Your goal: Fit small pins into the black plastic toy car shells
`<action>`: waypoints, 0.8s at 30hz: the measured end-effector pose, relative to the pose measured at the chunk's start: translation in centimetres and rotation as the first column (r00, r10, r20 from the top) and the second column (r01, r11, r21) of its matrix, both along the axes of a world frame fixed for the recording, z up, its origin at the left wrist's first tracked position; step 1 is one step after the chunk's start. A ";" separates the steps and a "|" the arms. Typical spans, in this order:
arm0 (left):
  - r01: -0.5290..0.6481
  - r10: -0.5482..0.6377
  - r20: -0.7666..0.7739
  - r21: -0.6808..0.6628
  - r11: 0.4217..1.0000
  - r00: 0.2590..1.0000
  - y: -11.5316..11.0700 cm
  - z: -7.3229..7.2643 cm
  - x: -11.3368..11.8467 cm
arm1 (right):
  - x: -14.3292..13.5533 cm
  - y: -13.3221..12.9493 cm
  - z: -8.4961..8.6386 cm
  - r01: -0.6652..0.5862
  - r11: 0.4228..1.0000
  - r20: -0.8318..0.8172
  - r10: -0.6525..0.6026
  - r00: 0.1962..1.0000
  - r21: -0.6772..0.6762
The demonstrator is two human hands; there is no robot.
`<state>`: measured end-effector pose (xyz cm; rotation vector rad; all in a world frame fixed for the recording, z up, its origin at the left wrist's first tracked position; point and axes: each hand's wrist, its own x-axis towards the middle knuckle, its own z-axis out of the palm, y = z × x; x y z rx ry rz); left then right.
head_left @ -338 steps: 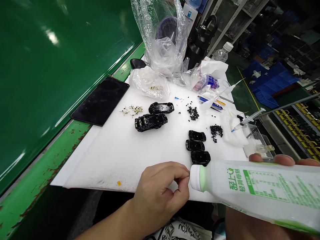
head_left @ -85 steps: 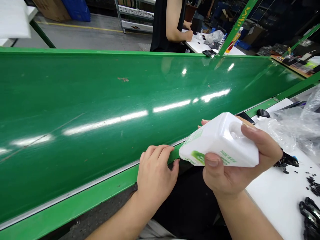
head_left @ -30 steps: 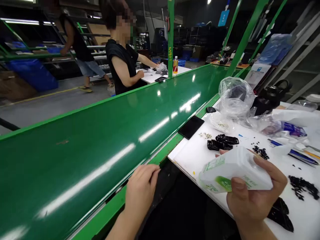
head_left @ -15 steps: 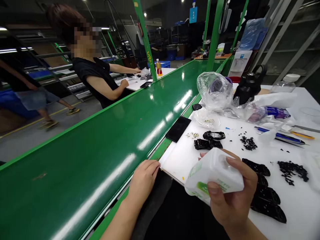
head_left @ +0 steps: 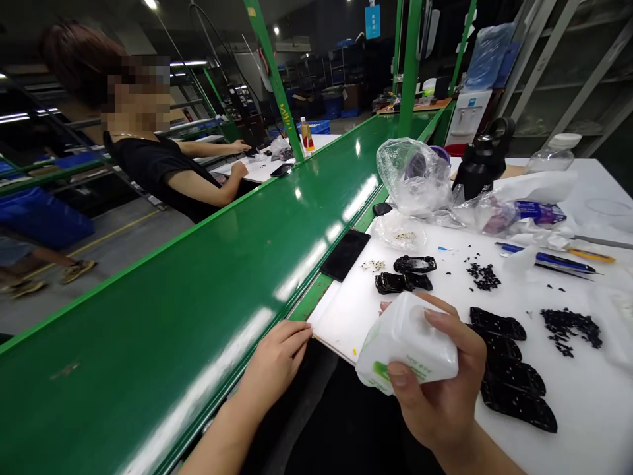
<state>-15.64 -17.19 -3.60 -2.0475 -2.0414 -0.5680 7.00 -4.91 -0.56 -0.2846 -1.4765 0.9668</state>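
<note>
My right hand [head_left: 440, 389] grips a white plastic bottle [head_left: 408, 343] with green print, tilted over the front edge of the white table [head_left: 336, 323]. My left hand [head_left: 277, 356] rests at the table's left corner, fingers pressed together; whether they pinch anything is too small to tell. Beyond the bottle lie black car-shaped parts [head_left: 414, 264]. More black car bodies [head_left: 519, 406] lie in a row right of my right hand. Small black pieces sit in two heaps, one near the middle [head_left: 484, 276] and one at the right [head_left: 571, 330].
A green conveyor belt [head_left: 198, 284] runs along the left, with a black phone [head_left: 345, 254] at its edge. A person [head_left: 163, 158] sits beyond it. Plastic bags [head_left: 415, 175], a black flask [head_left: 482, 161] and blue pens [head_left: 564, 262] are on the table.
The view has shifted slightly, so the table and both hands appear a little further left. The bottle stays in my right hand. A walking person in the background has moved left, mostly out of view.
</note>
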 end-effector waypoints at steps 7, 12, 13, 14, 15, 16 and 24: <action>0.053 -0.059 -0.052 -0.116 0.992 0.997 -1.2 0.3 -0.6 | 0.1 0.1 0.1 -0.037 0.999 0.034 0.037 0.999 0.021; 0.029 -0.043 -0.131 -0.103 0.994 0.990 -2.0 -0.4 -0.9 | 0.1 0.1 0.5 -0.041 0.998 0.050 0.039 0.998 0.037; 0.028 -0.039 -0.128 -0.089 0.996 0.991 -2.0 -0.5 -0.9 | 0.0 0.1 0.5 -0.040 0.999 0.055 0.038 0.998 0.035; 0.027 -0.036 -0.119 -0.077 0.997 0.992 -2.0 -0.5 -0.9 | 0.0 0.1 0.5 -0.036 0.999 0.058 0.035 0.998 0.030; 0.026 -0.034 -0.109 -0.071 0.997 0.993 -2.0 -0.5 -0.8 | -0.1 0.1 0.6 -0.031 0.999 0.062 0.029 0.998 0.025; 0.023 -0.030 -0.102 -0.072 0.997 0.994 -2.0 -0.5 -0.7 | -0.2 0.1 0.6 -0.025 0.999 0.066 0.024 0.998 0.021; -0.043 0.036 -0.071 -0.104 0.994 0.997 -2.2 -0.2 0.2 | -0.6 -0.4 0.5 0.067 0.997 0.214 -0.075 0.974 0.045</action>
